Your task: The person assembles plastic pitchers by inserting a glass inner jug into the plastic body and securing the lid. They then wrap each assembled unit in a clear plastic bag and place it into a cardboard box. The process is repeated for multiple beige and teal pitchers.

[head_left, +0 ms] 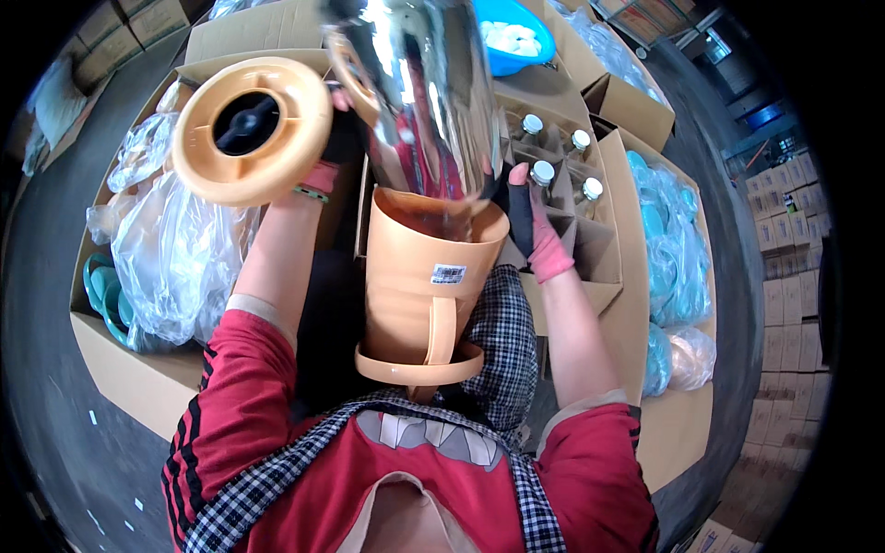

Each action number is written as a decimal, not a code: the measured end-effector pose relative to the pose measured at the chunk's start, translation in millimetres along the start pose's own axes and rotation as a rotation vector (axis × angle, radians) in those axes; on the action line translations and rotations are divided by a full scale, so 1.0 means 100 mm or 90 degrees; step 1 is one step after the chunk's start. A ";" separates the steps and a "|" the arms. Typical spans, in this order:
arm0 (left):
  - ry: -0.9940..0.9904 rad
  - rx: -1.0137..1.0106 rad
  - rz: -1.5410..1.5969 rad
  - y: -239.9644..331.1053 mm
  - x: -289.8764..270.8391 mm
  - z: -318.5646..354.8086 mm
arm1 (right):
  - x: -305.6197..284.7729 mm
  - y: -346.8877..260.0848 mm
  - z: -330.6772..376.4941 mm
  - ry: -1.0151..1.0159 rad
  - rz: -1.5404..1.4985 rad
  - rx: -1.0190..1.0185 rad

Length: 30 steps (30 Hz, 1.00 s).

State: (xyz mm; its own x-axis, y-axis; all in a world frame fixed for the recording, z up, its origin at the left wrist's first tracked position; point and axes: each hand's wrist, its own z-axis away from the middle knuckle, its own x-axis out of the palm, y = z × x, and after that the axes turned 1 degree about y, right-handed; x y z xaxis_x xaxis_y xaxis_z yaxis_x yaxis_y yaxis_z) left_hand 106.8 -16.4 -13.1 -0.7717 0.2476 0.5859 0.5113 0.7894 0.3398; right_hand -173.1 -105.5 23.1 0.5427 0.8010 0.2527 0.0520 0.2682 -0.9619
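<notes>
A shiny silver inner flask (pixel 429 92) stands with its lower end inside an orange plastic jug shell (pixel 419 286), which rests on my lap with its handle toward me. My right hand (pixel 535 230), in a fingerless pink and black glove, presses against the flask's lower right side at the shell's rim. My left hand (pixel 327 152) is raised and grips a round orange base cap (pixel 249 129) with a black centre, close to the flask's upper left side.
A divided carton (pixel 590 249) with several capped glass liners sits behind the jug. Clear plastic bags (pixel 175 249) fill a box at left. Teal parts (pixel 668 249) in bags lie at right. A blue bowl (pixel 516 37) sits at the top.
</notes>
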 end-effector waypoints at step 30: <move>0.234 -0.355 0.245 0.22 1.16 0.68 | 0.89 -0.57 -0.07 -0.266 1.097 0.077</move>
State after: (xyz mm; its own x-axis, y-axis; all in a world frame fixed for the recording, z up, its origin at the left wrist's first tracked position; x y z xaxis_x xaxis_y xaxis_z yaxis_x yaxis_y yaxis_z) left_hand 3.2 67.4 12.4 -0.3751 0.1686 0.9115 0.9086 0.2615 0.3256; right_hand -121.9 -53.0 99.9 -0.3195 0.2557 -0.9124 -0.3581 -0.9241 -0.1336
